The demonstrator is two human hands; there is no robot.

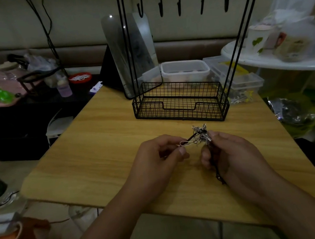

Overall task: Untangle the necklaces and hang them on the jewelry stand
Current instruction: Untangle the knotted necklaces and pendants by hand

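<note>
A knot of tangled necklaces (200, 134), silver chain mixed with black cord, hangs between both hands above the wooden table (100, 146). My left hand (157, 159) pinches a loop of chain and cord at the knot's left end. My right hand (228, 150) grips the knot's right side, and a black cord (218, 173) trails down from under its palm. Behind them stands the black wire jewelry stand (180, 100), a mesh basket at its base and a top bar with several hooks (179, 5). Nothing hangs on the hooks.
A tilted mirror (130, 51) leans behind the stand's left leg. Clear plastic boxes (185, 71) sit behind the basket and to its right. A cluttered dark side table (10, 87) is at the left, a white round table (284, 60) with containers at the right.
</note>
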